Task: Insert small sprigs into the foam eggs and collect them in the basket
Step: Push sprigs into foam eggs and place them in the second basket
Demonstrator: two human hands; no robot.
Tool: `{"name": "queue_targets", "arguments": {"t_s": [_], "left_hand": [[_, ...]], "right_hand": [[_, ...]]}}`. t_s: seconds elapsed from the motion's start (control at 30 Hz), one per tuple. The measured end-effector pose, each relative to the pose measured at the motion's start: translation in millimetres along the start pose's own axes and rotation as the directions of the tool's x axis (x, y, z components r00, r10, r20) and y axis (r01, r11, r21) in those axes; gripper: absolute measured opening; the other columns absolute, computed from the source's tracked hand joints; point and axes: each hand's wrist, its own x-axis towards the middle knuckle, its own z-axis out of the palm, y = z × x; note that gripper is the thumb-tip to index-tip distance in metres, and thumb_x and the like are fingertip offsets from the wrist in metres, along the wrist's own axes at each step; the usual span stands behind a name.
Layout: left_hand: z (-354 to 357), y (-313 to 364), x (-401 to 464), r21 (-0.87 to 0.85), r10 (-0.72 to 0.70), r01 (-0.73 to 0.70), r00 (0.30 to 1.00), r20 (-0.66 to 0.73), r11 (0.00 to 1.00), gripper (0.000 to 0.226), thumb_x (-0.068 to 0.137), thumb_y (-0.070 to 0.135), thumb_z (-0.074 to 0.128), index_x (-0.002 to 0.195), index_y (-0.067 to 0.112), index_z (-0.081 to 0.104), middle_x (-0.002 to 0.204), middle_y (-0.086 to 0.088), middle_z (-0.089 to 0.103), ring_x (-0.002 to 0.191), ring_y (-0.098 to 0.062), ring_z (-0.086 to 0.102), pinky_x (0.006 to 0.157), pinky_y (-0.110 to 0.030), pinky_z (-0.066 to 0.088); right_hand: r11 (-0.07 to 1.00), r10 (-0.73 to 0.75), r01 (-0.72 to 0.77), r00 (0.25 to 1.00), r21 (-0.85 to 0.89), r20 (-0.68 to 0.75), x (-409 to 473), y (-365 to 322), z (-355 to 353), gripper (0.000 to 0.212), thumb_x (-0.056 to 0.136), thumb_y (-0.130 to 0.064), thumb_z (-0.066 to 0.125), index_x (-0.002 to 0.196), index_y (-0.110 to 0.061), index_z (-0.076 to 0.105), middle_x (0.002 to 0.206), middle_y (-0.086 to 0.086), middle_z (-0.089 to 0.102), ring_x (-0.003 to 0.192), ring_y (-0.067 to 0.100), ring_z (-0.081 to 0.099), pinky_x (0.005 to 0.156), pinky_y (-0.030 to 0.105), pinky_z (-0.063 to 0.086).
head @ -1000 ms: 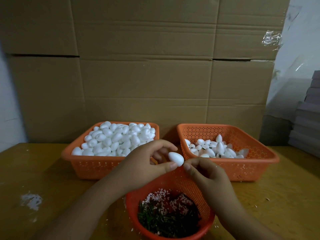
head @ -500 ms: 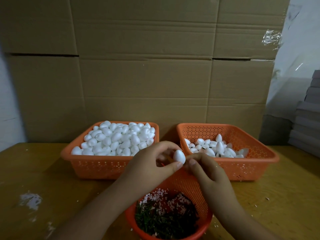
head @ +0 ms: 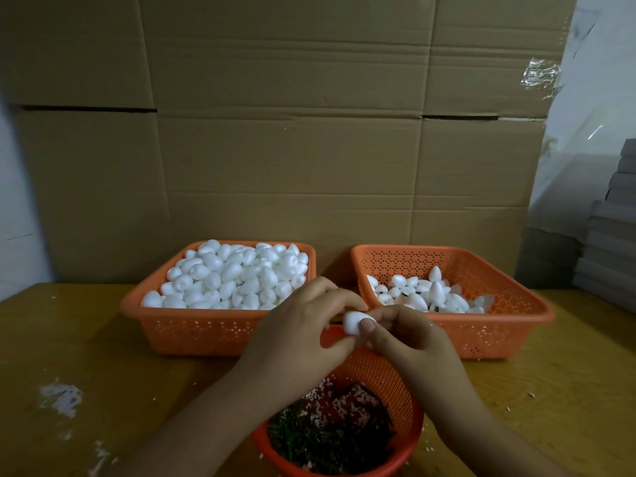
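Hands first: left hand (head: 303,333) and right hand (head: 409,339) both pinch one foam egg (head: 354,323) between curled fingertips, held above the round basket of green sprigs (head: 330,438). Can't tell if a sprig is actually in it, too small to see. Progress-wise I'd say early days: the left basket (head: 192,328) is heaped with plain eggs (head: 234,277), while the right basket (head: 499,325) only holds a small pile of finished ones (head: 426,294). Lots left.

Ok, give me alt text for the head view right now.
Both hands, left hand and right hand, pinch one foam egg above a round basket of sprigs. Behind stand a full egg basket and a part-filled one.
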Motion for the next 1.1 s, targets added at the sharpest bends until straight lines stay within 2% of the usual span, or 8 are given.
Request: {"name": "queue_targets", "arguments": {"t_s": [0.17,0.37,0.53,0.67,0.87,0.93,1.03,1.1], "left_hand": [[-0.4,-9.3,1.3,-0.257,-0.139,0.139,0.99,0.018,0.956,0.022,0.081,0.046,0.062,0.103,0.046,0.059,0.098,0.024,0.061,0.087,-0.001,0.061,0.073,-0.023,0.052],[0.4,-19.4,3.0,-0.293,-0.207,0.217,0.976,0.065,0.931,0.008,0.088,0.034,0.067,0.09,0.042,0.067,0.082,0.023,0.066,0.077,0.003,0.061,0.068,-0.019,0.043],[2.0,-18.6,2.4,-0.266,-0.205,0.207,0.978,0.035,0.942,0.014,0.088,0.03,0.068,0.081,0.042,0.066,0.076,0.029,0.062,0.072,0.006,0.057,0.062,-0.012,0.037],[3.2,-16.5,1.1,-0.232,-0.186,0.186,0.982,0.023,0.955,0.013,0.087,0.031,0.067,0.08,0.041,0.065,0.079,0.027,0.06,0.074,0.004,0.057,0.065,-0.01,0.04],[1.5,-17.5,2.2,-0.238,-0.195,0.2,0.98,0.044,0.95,0.01,0.088,0.033,0.067,0.083,0.042,0.067,0.083,0.026,0.064,0.078,0.003,0.06,0.066,-0.014,0.041],[-2.5,-19.1,4.1,-0.245,-0.191,0.196,0.981,0.043,0.95,0.008,0.089,0.035,0.066,0.092,0.043,0.067,0.088,0.026,0.065,0.081,0.003,0.062,0.07,-0.02,0.048],[-13.7,-29.0,6.0,-0.212,-0.244,0.228,0.969,-0.05,0.95,0.008,0.091,0.034,0.064,0.094,0.042,0.065,0.09,0.025,0.064,0.078,0.002,0.062,0.068,-0.022,0.05],[-22.5,-39.2,6.1,-0.051,-0.256,0.251,0.954,-0.155,0.967,0.007,0.09,0.032,0.063,0.088,0.039,0.064,0.082,0.02,0.064,0.076,0.002,0.06,0.063,-0.022,0.048]], "right_hand": [[0.989,0.093,-0.087,0.995,0.121,-0.044,1.8,0.7,-3.7,0.007,0.083,-0.018,0.071,0.087,-0.014,0.075,0.073,0.002,0.071,0.069,0.005,0.065,0.06,0.013,0.049],[0.992,0.078,-0.074,0.996,0.106,-0.035,-0.1,0.3,-4.1,0.006,0.083,-0.016,0.071,0.088,-0.017,0.075,0.073,-0.002,0.07,0.071,0.003,0.066,0.06,0.012,0.048],[1.0,0.009,-0.009,1.0,-0.021,-0.019,-1.7,-1.4,-2.1,0.009,0.084,-0.014,0.071,0.092,-0.016,0.073,0.086,-0.003,0.074,0.082,0.007,0.069,0.072,0.018,0.054],[0.996,-0.002,-0.002,0.999,-0.093,-0.036,-1.8,-1.3,-2.4,0.008,0.084,-0.016,0.071,0.089,-0.021,0.074,0.085,-0.005,0.074,0.082,0.007,0.069,0.074,0.025,0.055],[0.996,0.014,-0.016,1.0,-0.09,-0.023,0.9,0.5,-5.4,0.007,0.081,-0.021,0.073,0.088,-0.022,0.075,0.085,-0.003,0.073,0.083,0.009,0.069,0.073,0.024,0.054],[0.996,-0.007,0.003,0.999,-0.094,-0.042,2.9,-0.6,-7.7,0.006,0.081,-0.021,0.073,0.088,-0.023,0.074,0.084,-0.002,0.073,0.08,0.009,0.068,0.069,0.022,0.053],[0.984,-0.07,0.042,0.985,-0.172,-0.16,9.6,-1.1,-18.0,0.009,0.082,-0.023,0.073,0.089,-0.028,0.071,0.072,-0.01,0.067,0.061,-0.001,0.06,0.053,0.011,0.044],[0.967,-0.11,0.047,0.962,-0.249,-0.249,15.9,-0.3,-29.7,0.012,0.083,-0.024,0.072,0.092,-0.031,0.068,0.068,-0.01,0.064,0.054,-0.002,0.054,0.048,0.012,0.041]]}}
